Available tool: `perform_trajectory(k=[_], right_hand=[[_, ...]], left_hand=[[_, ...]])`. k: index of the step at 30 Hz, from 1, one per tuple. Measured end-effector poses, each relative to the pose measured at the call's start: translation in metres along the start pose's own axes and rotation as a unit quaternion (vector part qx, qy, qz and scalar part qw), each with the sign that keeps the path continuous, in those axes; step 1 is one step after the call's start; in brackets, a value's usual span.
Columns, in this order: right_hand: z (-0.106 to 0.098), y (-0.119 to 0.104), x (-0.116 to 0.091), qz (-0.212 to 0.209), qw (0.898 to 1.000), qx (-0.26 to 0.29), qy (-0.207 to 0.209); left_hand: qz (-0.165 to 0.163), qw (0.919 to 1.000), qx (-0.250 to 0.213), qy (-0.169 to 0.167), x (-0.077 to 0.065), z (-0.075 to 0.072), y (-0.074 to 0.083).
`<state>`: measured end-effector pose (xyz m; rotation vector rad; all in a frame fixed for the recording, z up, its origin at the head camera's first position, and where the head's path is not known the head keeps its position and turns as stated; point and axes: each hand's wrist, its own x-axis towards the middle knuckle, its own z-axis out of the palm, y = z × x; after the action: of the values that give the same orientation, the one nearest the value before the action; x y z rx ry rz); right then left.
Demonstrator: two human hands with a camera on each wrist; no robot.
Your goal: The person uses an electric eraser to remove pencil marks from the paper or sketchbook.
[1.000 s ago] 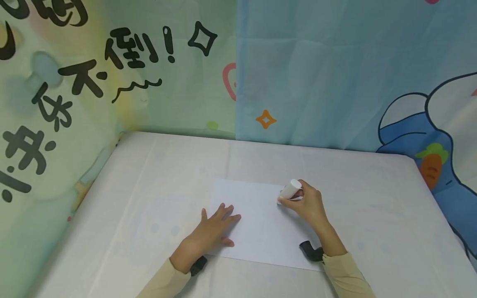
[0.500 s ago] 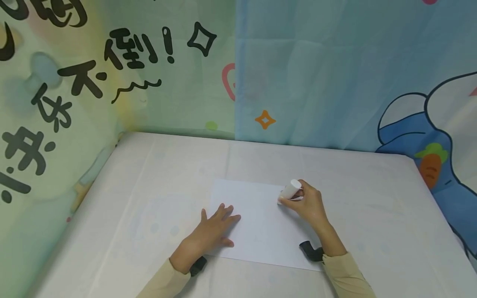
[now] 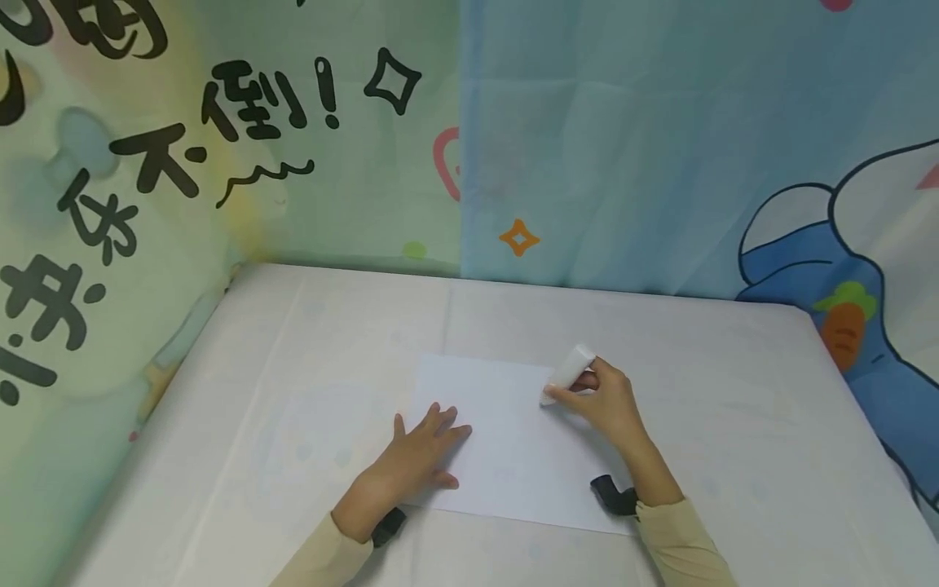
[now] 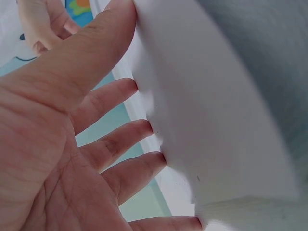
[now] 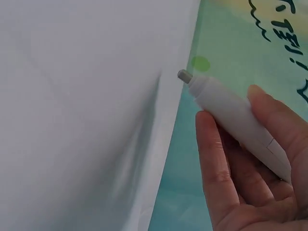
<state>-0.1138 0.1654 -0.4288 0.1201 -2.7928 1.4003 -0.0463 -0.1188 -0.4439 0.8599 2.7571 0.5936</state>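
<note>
A white sheet of paper [image 3: 506,440] lies on the white-covered table in the head view. My left hand [image 3: 411,461] rests on the sheet's left part with its fingers spread; in the left wrist view the fingertips [image 4: 156,159] touch the paper. Over the sheet's upper right area, my right hand [image 3: 609,399] holds a white electric eraser [image 3: 568,375], slanted with its lower end down to the left. The right wrist view shows the eraser's small grey tip [image 5: 184,75] and the thumb and fingers around its body. Whether the tip touches the paper cannot be told.
The table [image 3: 352,318] is covered with a pale cloth. Printed curtains stand behind it and on the left, one with black lettering [image 3: 154,159], one with a rabbit and carrot [image 3: 844,334]. Black straps or mounts [image 3: 614,496] sit at both wrists.
The electric eraser has shifted slightly left, and its top end has tipped a little upward in the right hand. The left hand stays on the paper. The head view has shifted a little.
</note>
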Motion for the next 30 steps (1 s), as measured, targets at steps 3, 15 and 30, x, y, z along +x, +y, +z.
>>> perform_trajectory(k=[3,15,30], right_hand=[[-0.009,0.005,0.0,0.027,0.999,0.037,-0.014],[-0.057,0.035,-0.018,0.119,0.99,0.032,-0.068],[-0.067,0.05,-0.042,0.159,0.979,-0.049,-0.118]], left_hand=[[0.003,1.0,-0.007,0.002,-0.001,0.001,-0.003],[0.0,0.9999,-0.011,0.01,-0.011,0.004,-0.014],[0.015,0.9996,-0.02,0.012,-0.022,0.004,-0.018]])
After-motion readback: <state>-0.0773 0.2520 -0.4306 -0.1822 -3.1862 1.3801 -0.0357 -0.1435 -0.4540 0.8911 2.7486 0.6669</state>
